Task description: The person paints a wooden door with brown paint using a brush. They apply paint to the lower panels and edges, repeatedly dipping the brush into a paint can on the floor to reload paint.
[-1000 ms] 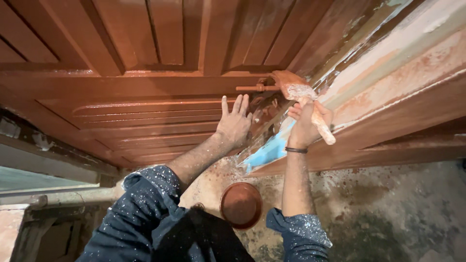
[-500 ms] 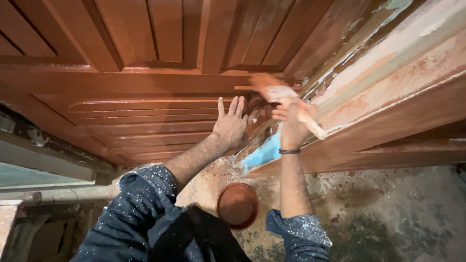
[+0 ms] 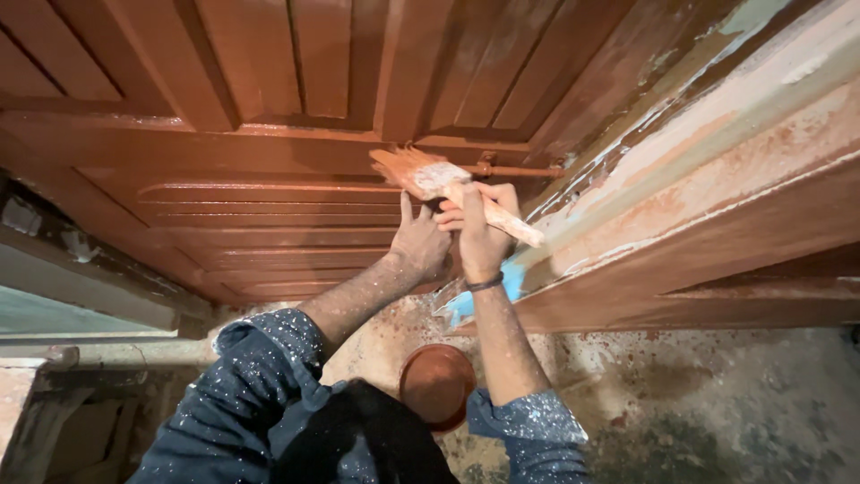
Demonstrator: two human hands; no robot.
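Glossy wet-painted wooden door (image 3: 269,206); rough, paint-spattered concrete floor (image 3: 717,403).

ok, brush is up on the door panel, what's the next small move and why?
Probably draw the paintbrush sideways along the rail. The right hand grips its handle with the bristles laid flat against the brown door, just below the metal latch bar. The left hand is pressed flat on the panel beside it, bracing. A bowl of paint sits below.

Paint-spattered concrete floor (image 3: 717,412) under a round reddish paint container (image 3: 436,384).
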